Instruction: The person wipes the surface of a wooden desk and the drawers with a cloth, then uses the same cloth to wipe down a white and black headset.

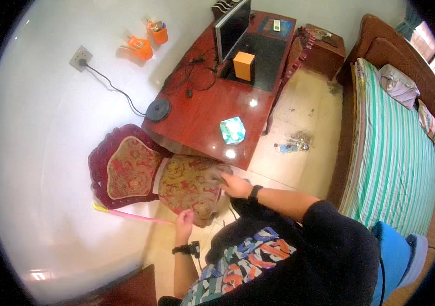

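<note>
A chair with a carved dark red frame and a patterned red and gold seat (181,181) stands in front of me at the table's near end. My right hand (236,185) is closed on a grey-brown cloth (216,177), blurred, at the seat's right side. At the seat's near edge my left hand (184,223) has its fingers curled. A pink stick (138,217) with a yellow end runs from the wall side up to that hand. Whether the fingers grip the stick or the seat edge is not clear.
The glossy red-brown table (197,109) carries a tissue pack (232,130), an orange box (244,66), a monitor (231,30), cables and a round black device (158,109) plugged into the wall socket (81,58). Litter (296,144) lies on the floor before the striped bed (391,153).
</note>
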